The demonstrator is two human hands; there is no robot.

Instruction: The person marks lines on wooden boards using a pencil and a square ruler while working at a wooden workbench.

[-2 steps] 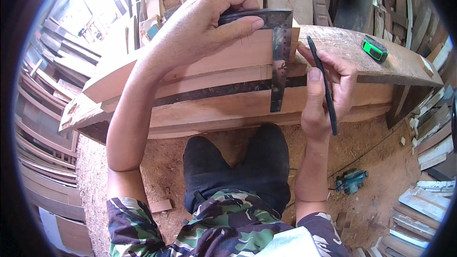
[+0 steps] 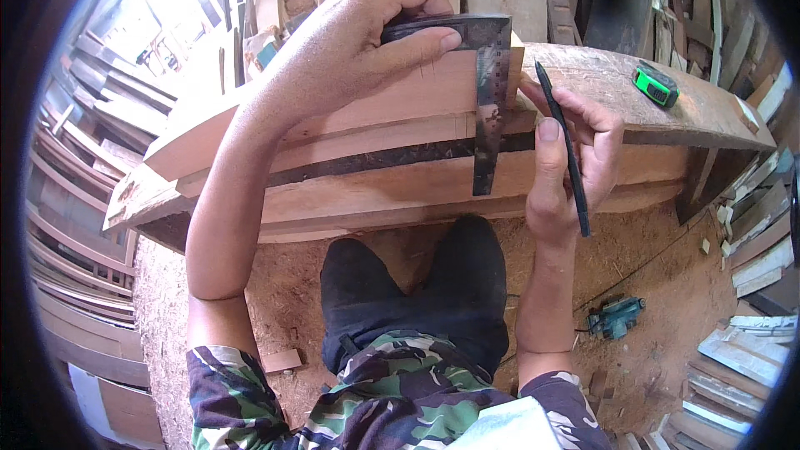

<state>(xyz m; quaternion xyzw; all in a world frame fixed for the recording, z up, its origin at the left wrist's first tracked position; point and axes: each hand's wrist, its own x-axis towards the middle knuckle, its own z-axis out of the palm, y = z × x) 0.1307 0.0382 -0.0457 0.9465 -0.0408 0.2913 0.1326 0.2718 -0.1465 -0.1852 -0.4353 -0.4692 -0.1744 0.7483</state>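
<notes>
My left hand (image 2: pixel 387 42) is closed around the stock of a try square (image 2: pixel 488 104), thumb on the near side and fingers over the far side. The stock lies along the top edge of a wooden board (image 2: pixel 383 96), and the dark metal blade hangs down across its near face close to the right end. Thin pencil-like lines show on that face. In my right hand (image 2: pixel 575 150), a slim black pen (image 2: pixel 563 146) rests between thumb and fingers, its upper end tilted left. That hand is beside the board's right end, a little right of the blade.
A green and black tape measure (image 2: pixel 656 85) lies on the right part of the wooden bench (image 2: pixel 608 75). On the dusty floor below stands a teal power tool (image 2: pixel 617 317) with a cord. Stacked planks (image 2: pixel 92 225) line the left, and more timber fills the back and right.
</notes>
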